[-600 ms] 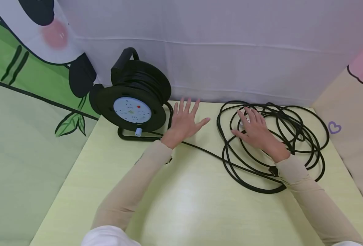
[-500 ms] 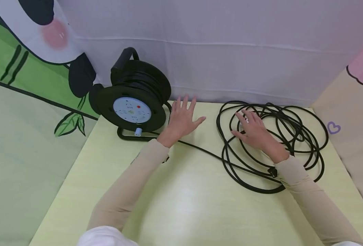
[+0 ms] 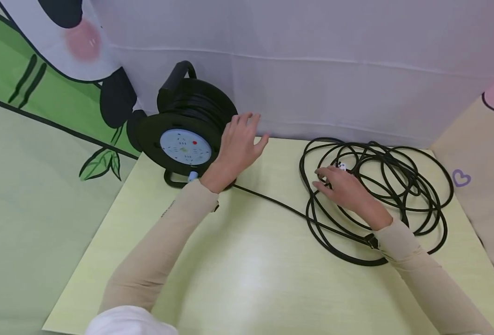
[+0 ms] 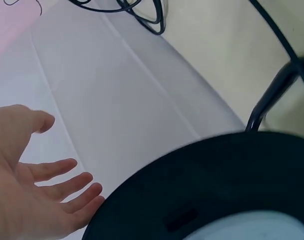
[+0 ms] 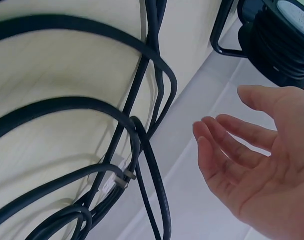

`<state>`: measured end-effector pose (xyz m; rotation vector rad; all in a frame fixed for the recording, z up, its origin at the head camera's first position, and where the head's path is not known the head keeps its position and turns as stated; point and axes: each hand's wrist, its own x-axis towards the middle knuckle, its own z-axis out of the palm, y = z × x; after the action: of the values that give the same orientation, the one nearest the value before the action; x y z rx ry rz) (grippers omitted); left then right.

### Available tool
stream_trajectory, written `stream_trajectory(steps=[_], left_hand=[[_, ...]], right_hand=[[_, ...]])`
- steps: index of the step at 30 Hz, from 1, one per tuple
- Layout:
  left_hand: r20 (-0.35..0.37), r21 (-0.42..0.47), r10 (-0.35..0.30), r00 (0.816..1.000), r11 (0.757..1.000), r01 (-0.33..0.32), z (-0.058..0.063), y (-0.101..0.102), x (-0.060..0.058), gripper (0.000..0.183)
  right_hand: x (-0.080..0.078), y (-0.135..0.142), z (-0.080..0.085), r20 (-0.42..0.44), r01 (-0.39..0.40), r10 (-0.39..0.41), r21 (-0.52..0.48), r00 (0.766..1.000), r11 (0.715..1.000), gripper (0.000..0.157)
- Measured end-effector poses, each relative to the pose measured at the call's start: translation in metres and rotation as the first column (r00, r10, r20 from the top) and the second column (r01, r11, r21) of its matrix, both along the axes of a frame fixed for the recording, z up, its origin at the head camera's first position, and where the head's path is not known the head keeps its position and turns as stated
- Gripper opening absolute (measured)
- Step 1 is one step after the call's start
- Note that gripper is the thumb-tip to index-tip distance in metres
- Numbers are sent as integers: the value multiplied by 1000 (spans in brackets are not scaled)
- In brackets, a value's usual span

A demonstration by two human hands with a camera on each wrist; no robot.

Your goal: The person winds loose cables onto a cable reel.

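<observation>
A black cable reel [image 3: 186,118] with a round pale blue socket panel [image 3: 184,148] stands at the table's back left. My left hand [image 3: 237,145] is raised beside its right rim, fingers spread and holding nothing. In the left wrist view, the fingertips of this hand [image 4: 47,187] overlap the edge of the reel's disc [image 4: 156,187]. A loose coil of black cable [image 3: 412,176] lies on the right. Over its left part hovers my right hand [image 3: 349,190], fingers loosely bent around nothing. A white plug [image 3: 342,166] with metal prongs sits among the loops, just beyond that hand.
One cable strand [image 3: 268,199] runs across the pale table [image 3: 247,279] from the reel to the coil. Behind the table hangs a light purple cloth [image 3: 305,93], close to the reel and the coil. A patterned cloth [image 3: 75,111] borders the left side.
My left hand has moved left, from beside the reel to overlapping its right rim. The right hand's fingers have bent more, leaving the white plug more exposed. The head view has shifted slightly.
</observation>
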<state>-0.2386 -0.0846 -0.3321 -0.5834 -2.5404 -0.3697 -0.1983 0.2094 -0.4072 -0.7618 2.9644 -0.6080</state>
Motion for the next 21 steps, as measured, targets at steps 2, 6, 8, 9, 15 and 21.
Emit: stream_trajectory(steps=[2,6,8,9,15,21], left_hand=[[-31,19,7,999,1000,-6,6,-2,0,40],[-79,57,24,997,998,-20,16,-7,-1,33],[-95,77,36,995,997,-29,21,-11,-1,33],[-104,85,41,994,996,-32,23,-13,-1,32],[-159,88,54,986,995,-40,34,-22,-1,31],[-183,117,98,978,990,-78,52,-34,0,32]], right_hand=[[1,-3,-1,18,-4,4,8,1000,1000,39],[5,-7,-5,25,-33,33,6,999,999,33],[7,-11,-7,23,-54,54,-2,998,999,27],[8,-12,-9,26,-63,63,-8,998,998,24],[19,-21,-15,59,-93,93,-10,994,996,20],[26,-29,-21,85,-136,134,19,987,991,25]])
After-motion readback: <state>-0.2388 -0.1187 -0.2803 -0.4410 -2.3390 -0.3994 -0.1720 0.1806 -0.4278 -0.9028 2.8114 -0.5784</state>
